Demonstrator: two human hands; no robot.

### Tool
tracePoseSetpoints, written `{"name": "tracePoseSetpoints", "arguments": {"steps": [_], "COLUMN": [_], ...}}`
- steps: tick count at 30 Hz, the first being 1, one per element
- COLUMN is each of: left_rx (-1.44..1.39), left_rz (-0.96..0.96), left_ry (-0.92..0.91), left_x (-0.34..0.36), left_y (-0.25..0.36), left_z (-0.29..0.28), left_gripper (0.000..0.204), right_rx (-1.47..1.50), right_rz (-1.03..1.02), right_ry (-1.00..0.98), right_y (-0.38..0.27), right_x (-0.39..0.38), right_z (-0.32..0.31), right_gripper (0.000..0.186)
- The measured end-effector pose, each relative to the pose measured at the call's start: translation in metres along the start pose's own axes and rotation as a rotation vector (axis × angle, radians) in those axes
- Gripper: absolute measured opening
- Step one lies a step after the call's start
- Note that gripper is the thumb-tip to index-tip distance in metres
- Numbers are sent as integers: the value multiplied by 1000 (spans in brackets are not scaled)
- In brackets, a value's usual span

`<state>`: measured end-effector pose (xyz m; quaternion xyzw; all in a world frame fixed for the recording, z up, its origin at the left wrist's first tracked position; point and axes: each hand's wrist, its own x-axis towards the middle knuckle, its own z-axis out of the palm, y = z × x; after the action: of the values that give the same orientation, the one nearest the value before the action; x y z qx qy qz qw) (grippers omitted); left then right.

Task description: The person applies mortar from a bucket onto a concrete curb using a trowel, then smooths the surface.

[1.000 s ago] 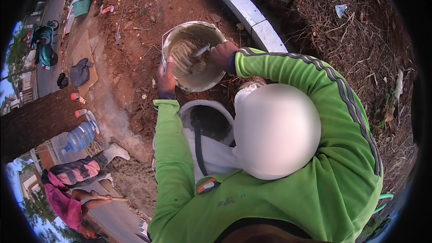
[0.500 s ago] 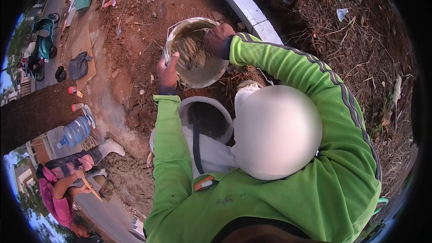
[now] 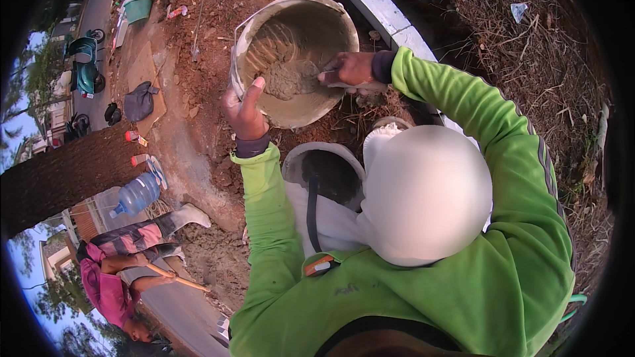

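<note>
Head view, upper centre: my left hand (image 3: 246,111) clamped on bucket (image 3: 329,25) rim; my right hand (image 3: 352,69), apart, closed on probable trowel (image 3: 308,74), mortar (image 3: 281,82) beside fingers.

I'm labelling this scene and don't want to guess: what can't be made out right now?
All in the current head view:
Left hand: the ends of its fingers, behind the hand and the round, pale, mortar-smeared bucket.
Right hand: what its fingers hold, if anything, hidden by them and grey mortar.
Round grey container: its bottom, lost in shadow.
Smooth white round patch: whatever it covers, blurred out.
Teal scooter: fine details, too small.
</note>
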<state>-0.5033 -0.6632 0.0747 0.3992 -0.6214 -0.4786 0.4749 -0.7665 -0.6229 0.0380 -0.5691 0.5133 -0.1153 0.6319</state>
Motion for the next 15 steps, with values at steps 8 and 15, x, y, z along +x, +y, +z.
{"name": "tracePoseSetpoints", "arguments": {"steps": [8, 15], "left_rx": [-258, -331], "left_rz": [-158, -475], "left_ry": [284, 451], "left_x": [13, -10], "left_y": [-30, -101], "left_z": [20, -33], "left_gripper": [75, 85], "right_rx": [912, 850], "right_rz": [-178, -460], "right_ry": [-369, 576], "right_y": [13, 1], "right_x": [4, -54], "right_z": [12, -29], "right_gripper": [40, 20]}}
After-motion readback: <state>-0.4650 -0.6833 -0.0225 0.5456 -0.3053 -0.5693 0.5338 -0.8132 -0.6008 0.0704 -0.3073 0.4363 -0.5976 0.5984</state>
